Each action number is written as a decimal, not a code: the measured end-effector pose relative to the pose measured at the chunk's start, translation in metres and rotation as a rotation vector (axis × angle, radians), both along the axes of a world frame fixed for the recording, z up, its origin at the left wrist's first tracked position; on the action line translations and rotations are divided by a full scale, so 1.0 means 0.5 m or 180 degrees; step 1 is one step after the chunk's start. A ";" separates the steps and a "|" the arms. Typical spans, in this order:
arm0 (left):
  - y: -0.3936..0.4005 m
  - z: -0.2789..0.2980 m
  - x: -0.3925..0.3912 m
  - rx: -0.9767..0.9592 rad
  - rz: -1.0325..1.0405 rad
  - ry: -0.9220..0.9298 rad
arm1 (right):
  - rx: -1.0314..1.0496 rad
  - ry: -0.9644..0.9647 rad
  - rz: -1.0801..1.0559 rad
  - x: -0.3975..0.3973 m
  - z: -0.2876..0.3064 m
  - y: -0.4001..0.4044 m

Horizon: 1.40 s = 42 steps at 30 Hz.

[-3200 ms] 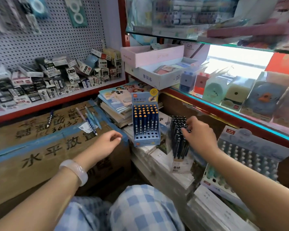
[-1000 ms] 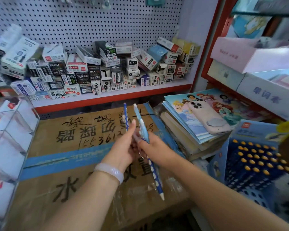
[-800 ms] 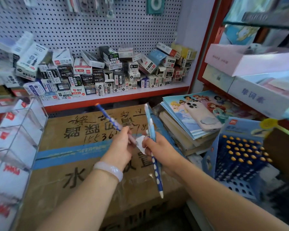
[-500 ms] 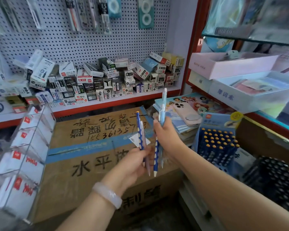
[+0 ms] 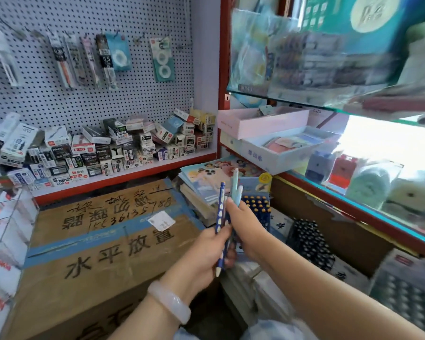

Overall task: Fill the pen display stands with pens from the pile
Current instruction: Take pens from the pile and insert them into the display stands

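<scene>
Left hand (image 5: pixel 206 251), bracelet (image 5: pixel 169 306) on its wrist: fingers curled round a dark blue pen with white dots (image 5: pixel 220 227), held near upright, pale tip down. Right hand (image 5: pixel 243 227) touching the left, fingers wrapped round a few light blue pens (image 5: pixel 236 190) that stick up past the knuckles. Both are over the right edge of the taped cardboard box (image 5: pixel 103 244).

Just beyond the hands: blue display stand (image 5: pixel 258 207), most holes look filled. Right of it a dark stand (image 5: pixel 309 241), packed.

Risks, my read:
- Hands overlap; passing pens between them could drop one into the gap between box and stacked stock.
- Few free holes in the blue stand, so a pen pushed in at an angle could jam or tip the stand off its paper stack.

Can't tell:
- exact pen count in the right hand, fingers cover the barrels
- free slots, blurred
- grey stand (image 5: pixel 407 298) at bottom right is cut off
- glass shelf (image 5: pixel 353 111) goods above are smeared
</scene>
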<state>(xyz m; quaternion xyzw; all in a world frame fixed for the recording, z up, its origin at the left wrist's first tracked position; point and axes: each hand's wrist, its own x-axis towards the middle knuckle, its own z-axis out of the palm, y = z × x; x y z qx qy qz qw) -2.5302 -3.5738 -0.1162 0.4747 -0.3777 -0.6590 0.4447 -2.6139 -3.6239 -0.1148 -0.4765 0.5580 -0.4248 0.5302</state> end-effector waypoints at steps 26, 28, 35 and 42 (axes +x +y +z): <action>0.058 0.032 -0.192 -0.0515 0.0284 -0.0149 | -0.0231 0.0444 0.0670 -0.250 0.039 0.209; 0.058 0.028 -0.215 -0.0513 0.0035 -0.0203 | -0.0193 0.0596 0.0612 -0.279 0.045 0.229; 0.089 0.024 -0.343 -0.0069 -0.1170 -0.0028 | 0.0089 0.1146 0.0432 -0.421 0.053 0.306; 0.119 0.006 -0.426 0.0037 -0.1395 0.0145 | 0.0072 0.0843 -0.0164 -0.509 0.040 0.354</action>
